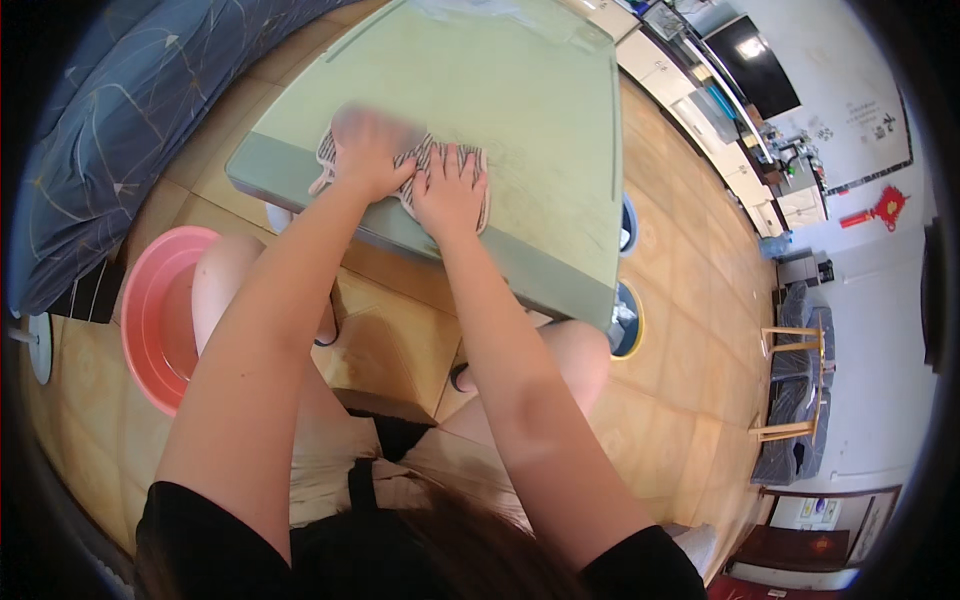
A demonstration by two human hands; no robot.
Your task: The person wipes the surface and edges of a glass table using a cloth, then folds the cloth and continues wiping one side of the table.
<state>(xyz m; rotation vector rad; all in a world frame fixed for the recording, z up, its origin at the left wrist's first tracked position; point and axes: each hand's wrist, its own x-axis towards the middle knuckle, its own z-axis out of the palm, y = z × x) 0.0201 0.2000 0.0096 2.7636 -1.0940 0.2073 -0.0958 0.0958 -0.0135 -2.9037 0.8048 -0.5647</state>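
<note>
A striped cloth (424,156) with pale pink edging lies spread on the green top of a table (480,82), near its front edge. Flat on the cloth's left half rests my left hand (370,161), thumb apart; a blurred patch covers its fingertips. My right hand (450,196) presses palm down on the right half, its fingers spread and pointing away from me. The hands are side by side, with the left thumb close to the right hand. Neither hand is seen gripping the cloth.
A pink plastic basin (154,330) stands on the floor by my left leg. Two bins, one blue (631,225) and one yellow-rimmed (640,330), stand by the table's right side. A blue patterned cover (150,112) drapes furniture at left. Cabinets (675,90) line the far wall.
</note>
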